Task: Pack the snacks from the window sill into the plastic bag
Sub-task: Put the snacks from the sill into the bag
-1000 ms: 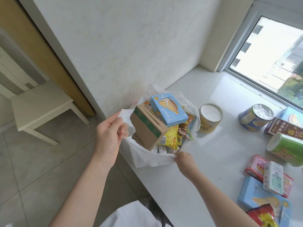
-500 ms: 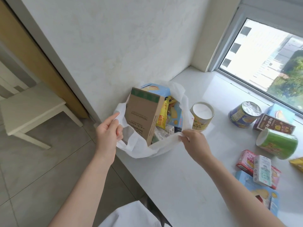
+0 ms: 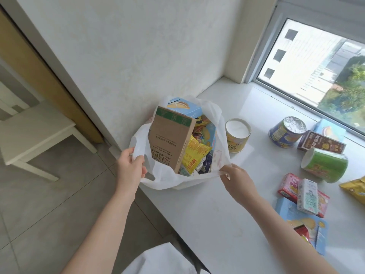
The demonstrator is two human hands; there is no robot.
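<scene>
A white plastic bag (image 3: 164,181) stands open at the left end of the window sill (image 3: 217,210). Inside it a brown cardboard box (image 3: 167,143) stands upright, with a light blue box (image 3: 183,107) behind it and yellow snack packets (image 3: 195,153) beside it. My left hand (image 3: 130,169) grips the bag's left rim. My right hand (image 3: 235,178) pinches the bag's near right rim. On the sill lie a yellow tub (image 3: 237,135), a blue tub (image 3: 286,131), a green tub (image 3: 325,165), a brown carton (image 3: 320,143) and several small boxes (image 3: 304,194).
The wall rises just behind the bag. A window (image 3: 320,62) bounds the sill on the far right. A white stool (image 3: 33,133) stands on the tiled floor to the left, below the sill's edge. A yellow packet (image 3: 355,188) lies at the right border.
The brown box has tipped from leaning sideways to upright inside the bag. Both hands have spread the rim wider; my right hand moved right and up along it.
</scene>
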